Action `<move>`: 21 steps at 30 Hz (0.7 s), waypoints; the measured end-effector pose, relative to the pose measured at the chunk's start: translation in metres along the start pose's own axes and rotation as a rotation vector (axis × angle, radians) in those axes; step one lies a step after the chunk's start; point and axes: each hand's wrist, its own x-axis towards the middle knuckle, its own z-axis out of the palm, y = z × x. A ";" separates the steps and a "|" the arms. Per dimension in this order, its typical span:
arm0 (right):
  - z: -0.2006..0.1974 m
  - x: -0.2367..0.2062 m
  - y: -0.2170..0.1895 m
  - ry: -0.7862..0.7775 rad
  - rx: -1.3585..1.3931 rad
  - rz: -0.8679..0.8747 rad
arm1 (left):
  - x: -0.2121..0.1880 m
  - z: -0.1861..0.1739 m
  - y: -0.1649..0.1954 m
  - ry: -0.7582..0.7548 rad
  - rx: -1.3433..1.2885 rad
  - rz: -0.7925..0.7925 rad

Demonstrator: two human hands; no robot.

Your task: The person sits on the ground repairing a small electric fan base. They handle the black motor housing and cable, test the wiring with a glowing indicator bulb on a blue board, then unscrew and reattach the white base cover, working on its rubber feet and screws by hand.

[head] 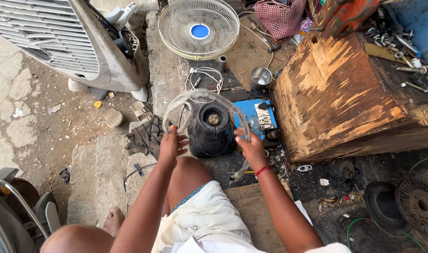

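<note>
I sit on the ground with my knee up, and both hands hold a clear plastic bag (202,96) stretched in an arch over the black mixer base (211,127). My left hand (172,146) has its fingers spread and only partly curled, pinching the bag's left end near the base's left side; my right hand (251,147) is clamped on the bag's right end, with a strip of plastic hanging below my wrist. The base stands upright on the ground just beyond my knee, its drive coupling showing on top, with a blue switchboard (256,117) touching its right side and a grey rag (146,137) lying just to its left. The bag's mouth sits above the base and does not yet enclose it, so I judge the covering as barely begun: the bag is opened and lined up, but pulling it down around the body is all left. A wooden block (345,98) stands to the right, a steel cup (261,78) and a fan guard (199,29) lie beyond the base, and a cooler (68,42) leans at the far left.
</note>
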 end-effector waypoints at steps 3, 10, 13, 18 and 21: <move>0.008 0.023 -0.014 -0.030 -0.026 -0.033 | -0.004 0.030 -0.005 -0.048 0.005 -0.003; 0.031 0.061 -0.050 -0.118 0.126 0.185 | -0.005 0.072 0.004 -0.003 0.202 0.068; 0.038 0.069 -0.056 -0.154 0.075 0.249 | -0.006 0.079 0.004 -0.027 0.229 0.061; 0.042 0.070 -0.051 -0.128 0.083 0.247 | -0.003 0.088 -0.004 -0.015 0.269 0.492; 0.048 0.064 -0.043 -0.060 0.147 0.257 | 0.005 0.087 -0.002 -0.013 0.313 0.500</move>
